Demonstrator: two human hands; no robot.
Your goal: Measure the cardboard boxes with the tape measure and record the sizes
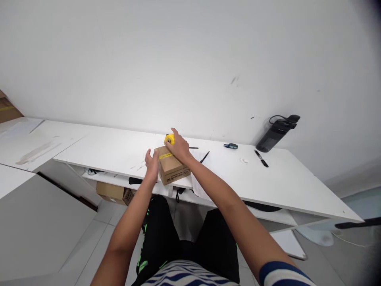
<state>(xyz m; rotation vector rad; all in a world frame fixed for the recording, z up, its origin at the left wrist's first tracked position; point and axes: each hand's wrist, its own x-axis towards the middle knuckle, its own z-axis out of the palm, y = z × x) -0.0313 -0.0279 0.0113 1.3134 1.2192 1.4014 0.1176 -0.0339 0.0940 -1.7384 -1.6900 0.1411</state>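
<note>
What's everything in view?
Table: one, white, along wall
Box: one, brown, near table's front
Tape measure: one, yellow, beside box
Paper: one, white, near box
Pen: one, black, by paper
Thin stick: one, black, beyond pen
Unclear item: one, blue, near wall
Bottle: one, black, right, by wall
Marker: one, black, beside bottle
Scrap: one, white, left of marker
Other boxes: two, brown, under table, far left
Trousers: one pair, black, below
Left hand: one, bare, at box
Right hand: one, bare, at tape measure
</note>
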